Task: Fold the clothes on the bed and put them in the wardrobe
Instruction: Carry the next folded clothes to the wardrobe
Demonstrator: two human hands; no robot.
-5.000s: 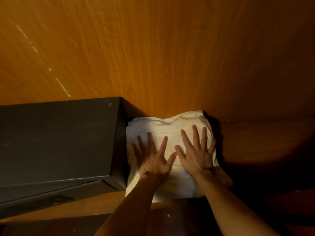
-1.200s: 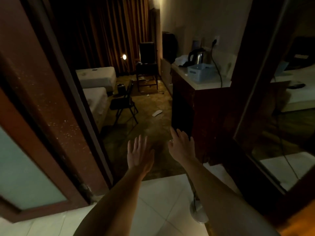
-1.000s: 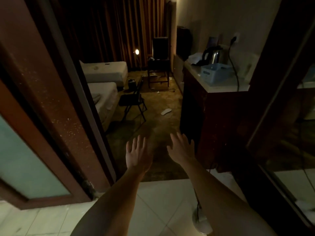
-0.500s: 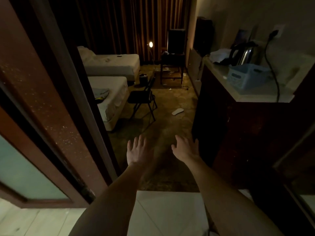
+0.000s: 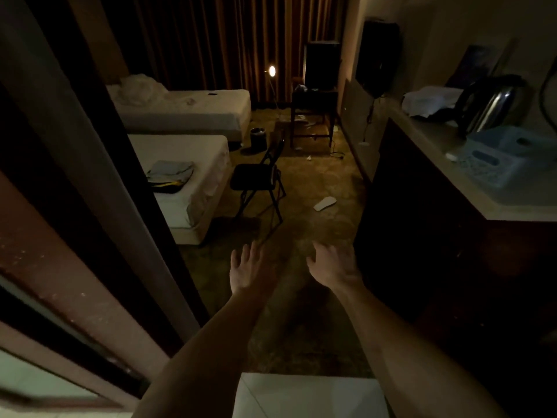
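Left hand (image 5: 245, 271): fingers spread, grip empty, raised over the carpet
Right hand (image 5: 334, 268): fingers relaxed, grip empty
Clothes (image 5: 169, 174): piled on the near bed (image 5: 199, 176); beside the folding chair (image 5: 259, 179)
Counter (image 5: 470, 176): holds a kettle (image 5: 491, 104); a basket (image 5: 494, 158)

1. A black folding metal chair (image 5: 261, 176) stands on the patterned carpet.
2. A shiny steel electric kettle (image 5: 494, 104) sits on the pale countertop (image 5: 512, 206), near a light blue plastic basket (image 5: 491, 164).
3. A small glowing floor lamp (image 5: 272, 70) stands before dark striped curtains (image 5: 211, 40).
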